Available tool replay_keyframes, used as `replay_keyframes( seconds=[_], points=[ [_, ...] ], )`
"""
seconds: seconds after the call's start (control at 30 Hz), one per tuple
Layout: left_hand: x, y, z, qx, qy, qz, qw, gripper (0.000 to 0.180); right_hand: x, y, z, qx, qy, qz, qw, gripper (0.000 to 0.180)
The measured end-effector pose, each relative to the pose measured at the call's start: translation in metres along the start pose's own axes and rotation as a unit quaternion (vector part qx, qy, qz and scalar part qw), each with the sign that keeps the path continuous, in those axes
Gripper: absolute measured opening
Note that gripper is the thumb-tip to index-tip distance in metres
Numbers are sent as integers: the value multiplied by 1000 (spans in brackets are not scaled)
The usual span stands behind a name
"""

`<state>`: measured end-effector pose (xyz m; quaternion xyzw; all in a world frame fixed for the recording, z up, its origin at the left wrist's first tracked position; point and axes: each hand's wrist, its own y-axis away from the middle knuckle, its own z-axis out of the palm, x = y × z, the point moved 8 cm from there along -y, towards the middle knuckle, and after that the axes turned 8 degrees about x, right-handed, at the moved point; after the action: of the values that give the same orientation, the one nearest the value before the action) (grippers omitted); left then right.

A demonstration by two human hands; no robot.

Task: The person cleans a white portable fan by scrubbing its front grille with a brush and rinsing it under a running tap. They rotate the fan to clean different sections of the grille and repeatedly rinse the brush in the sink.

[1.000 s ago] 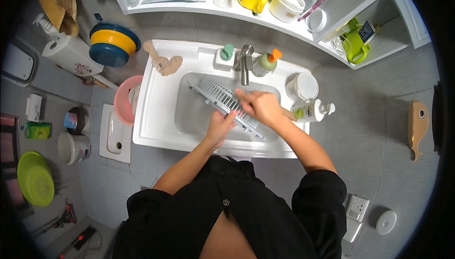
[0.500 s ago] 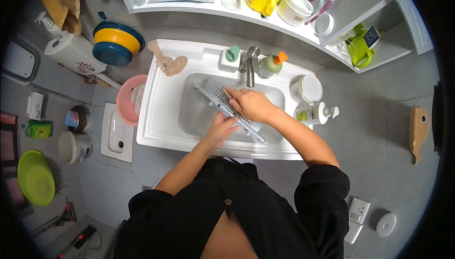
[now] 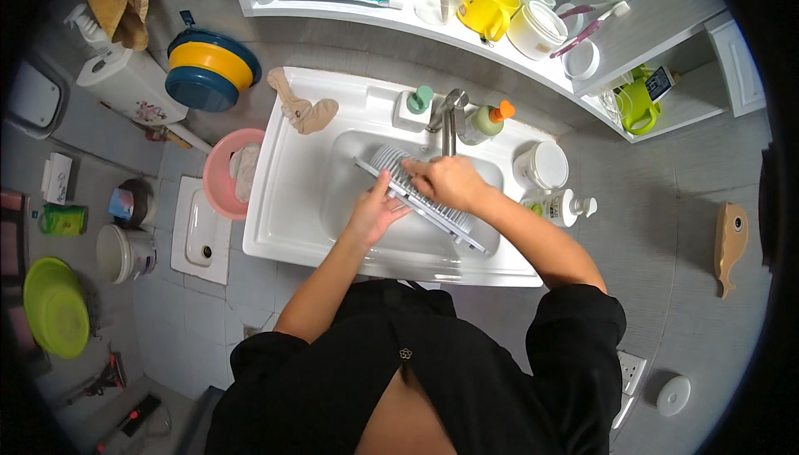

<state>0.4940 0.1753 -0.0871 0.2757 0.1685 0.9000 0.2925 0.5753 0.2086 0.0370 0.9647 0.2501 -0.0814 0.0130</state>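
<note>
Over the basin of a white sink (image 3: 279, 197), a pale grey slatted plastic grille (image 3: 454, 222) is tilted from upper left to lower right. My left hand (image 3: 372, 215) grips its near edge, the thumb on the rim and some fingers hidden behind. My right hand (image 3: 449, 183) lies against the ribbed face with the index finger stretched along the slats. Its other fingers are curled, and whether they hold anything is hidden. Just beyond the right hand stands the metal faucet (image 3: 449, 122); I cannot make out running water.
Behind the basin stand a green-capped dispenser (image 3: 412, 109) and an orange-topped bottle (image 3: 483, 124). A white tub (image 3: 543, 165) and a pump bottle (image 3: 559, 207) sit at the right rim. Beige cloth (image 3: 306, 114) drapes the left corner; a pink basin (image 3: 218, 180) is beside it. A shelf (image 3: 349, 10) overhangs the back.
My right hand has gone from flatter fingers to curled ones with the index stretched out. My left thumb now lies higher along the grille's edge. The whole view has shifted slightly.
</note>
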Motion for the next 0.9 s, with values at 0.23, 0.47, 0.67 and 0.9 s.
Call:
replay_keyframes(
  seconds=[0.23, 0.47, 0.67, 0.9],
  points=[
    [0, 4, -9, 40, 2, 16, 999, 45, 4, -4, -13, -3, -28, -19, 999, 30],
    [-7, 14, -2, 42, 4, -3, 999, 44, -5, -12, 4, -85, -2, -21, 996, 29],
    [-4, 5, 0, 31, 3, 10, 999, 43, -22, -31, 5, -75, 18, -50, 996, 21],
    [-3, 16, -2, 53, 18, 14, 998, 48, 27, -54, 14, -93, 81, -15, 992, 25]
  ],
)
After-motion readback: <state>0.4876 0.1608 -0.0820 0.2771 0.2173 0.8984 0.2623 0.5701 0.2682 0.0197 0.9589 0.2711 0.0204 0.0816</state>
